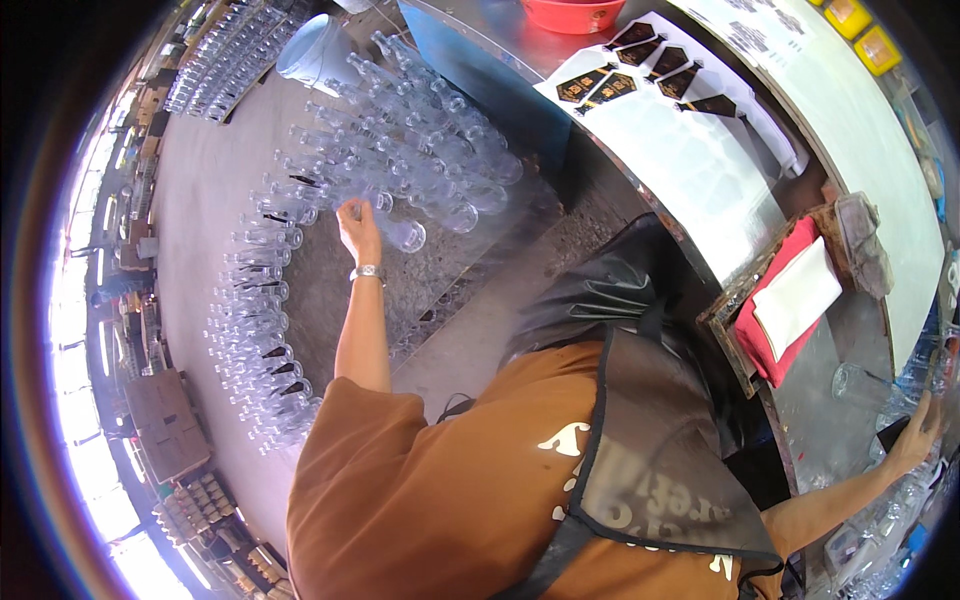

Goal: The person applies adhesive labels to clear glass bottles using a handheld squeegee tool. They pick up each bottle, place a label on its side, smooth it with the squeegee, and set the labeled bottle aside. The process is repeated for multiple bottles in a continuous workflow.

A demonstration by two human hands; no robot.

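Observation:
My left hand (pixel 358 228), wearing a metal-banded watch on its wrist, reaches down to the left with its fingers curled closed. It is at the near edge of a crowd of clear glass bottles (pixel 410 236) standing on the floor, and appears to grip one of them; its fingers partly hide the contact. My right hand (pixel 914 438) stretches to the far right, among clear glassware on the worktop. A clear glass bottle (pixel 862 385) lies beside its fingertips. The rim of the picture blurs those fingers, so whether they hold anything is unclear.
Bottles with dark labels (pixel 283 368) stand in a curved band at left. A pale bucket (pixel 314 50) is behind the bottles. On the bench, dark labels (pixel 669 62) lie on white paper (pixel 640 130) near a red basin (pixel 573 14). A wooden tray (pixel 733 350) holds red and white cloths.

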